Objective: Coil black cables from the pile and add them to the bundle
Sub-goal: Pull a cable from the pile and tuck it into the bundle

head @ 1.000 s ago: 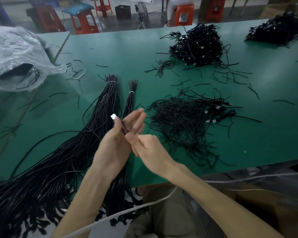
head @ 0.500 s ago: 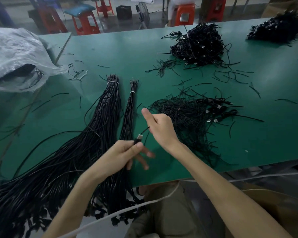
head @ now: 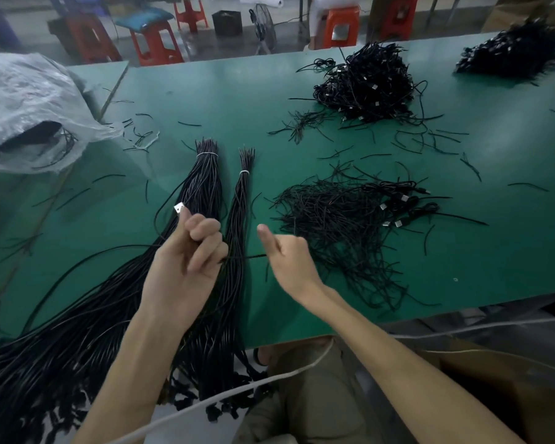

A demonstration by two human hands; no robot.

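Green table (head: 205, 91). Versus half a second ago, the left hand (head: 186, 254) sits higher, over the bundle (head: 205, 184), with the plug (head: 179, 208) poking above the thumb. Its fingers curl round the cable (head: 244, 257). The right hand (head: 285, 257) pinches the same cable, thumb up. The pile (head: 340, 225) is just right of the hands. The plastic bag (head: 23, 100) at far left holds dark cables.

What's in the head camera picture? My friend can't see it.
The left hand grips a black cable near its silver plug, and the right hand holds it further along, above a green table. A thick tied bundle and a thin bundle lie on it, a loose cable pile to their right.
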